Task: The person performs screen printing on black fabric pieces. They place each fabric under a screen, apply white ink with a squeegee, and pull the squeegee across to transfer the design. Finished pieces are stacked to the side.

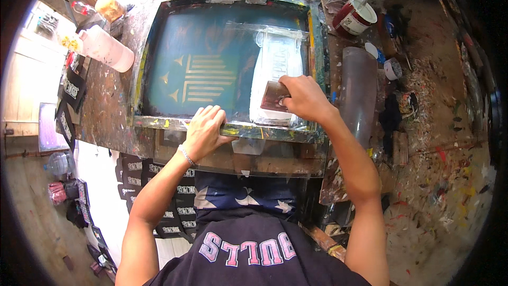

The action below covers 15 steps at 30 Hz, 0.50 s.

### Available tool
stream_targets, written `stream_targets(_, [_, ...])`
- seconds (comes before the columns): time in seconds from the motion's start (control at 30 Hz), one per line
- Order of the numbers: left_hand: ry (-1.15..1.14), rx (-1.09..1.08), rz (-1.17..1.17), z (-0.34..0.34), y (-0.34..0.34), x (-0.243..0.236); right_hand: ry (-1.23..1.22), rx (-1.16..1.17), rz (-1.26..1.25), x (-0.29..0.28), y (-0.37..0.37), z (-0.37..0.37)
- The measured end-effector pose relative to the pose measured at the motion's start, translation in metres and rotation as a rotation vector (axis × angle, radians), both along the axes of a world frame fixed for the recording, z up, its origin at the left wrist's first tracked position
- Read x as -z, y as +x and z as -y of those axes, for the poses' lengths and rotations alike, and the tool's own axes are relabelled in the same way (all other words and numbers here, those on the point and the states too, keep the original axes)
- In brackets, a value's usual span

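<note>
In front of me lies a screen-printing frame (177,123) with a blue-green mesh (169,32). A pale striped stencil design (209,78) with small star shapes shows left of centre. White ink (278,55) covers a rectangular area on the mesh's right side. My right hand (306,98) grips a brown squeegee (274,95), which is tilted at the near end of that white area; its lower edge is partly hidden. Over the frame's near rail, my left hand (203,133) is closed, fingers bent across the top and thumb by the front side.
A pink bottle (107,48) lies on the paint-stained bench (100,100) to the left. Right of the frame stand a red-and-white paint can (354,18) and a long grey cylinder (359,90). Black printed pieces (185,201) hang or lie below the bench.
</note>
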<state>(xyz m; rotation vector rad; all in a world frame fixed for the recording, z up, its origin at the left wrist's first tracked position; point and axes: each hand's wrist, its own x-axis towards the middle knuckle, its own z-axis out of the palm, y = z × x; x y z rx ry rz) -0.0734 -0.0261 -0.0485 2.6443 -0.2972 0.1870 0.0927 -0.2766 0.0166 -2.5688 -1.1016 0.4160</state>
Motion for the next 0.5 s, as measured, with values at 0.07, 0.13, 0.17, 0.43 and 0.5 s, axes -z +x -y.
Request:
stream_targets(0.07, [-0.002,-0.004,-0.001,-0.001,0.001,0.003,0.158,-0.023,0.041,0.000,-0.008,0.004])
stream_targets(0.13, [0.008,-0.023,0.000,-0.001,-0.001,0.003,0.049,-0.077,0.089,0.003,-0.038,0.005])
stream_targets(0.17, [0.007,-0.025,0.003,0.000,-0.002,0.002,0.054,-0.077,0.168,0.006,-0.055,0.009])
stream_targets(0.43, [-0.007,0.009,-0.035,-0.003,0.000,0.002,0.237,0.013,0.636,0.051,0.042,-0.002])
stream_targets(0.5, [-0.033,0.004,-0.009,-0.001,0.003,0.003,0.255,0.014,0.625,0.051,0.089,-0.013])
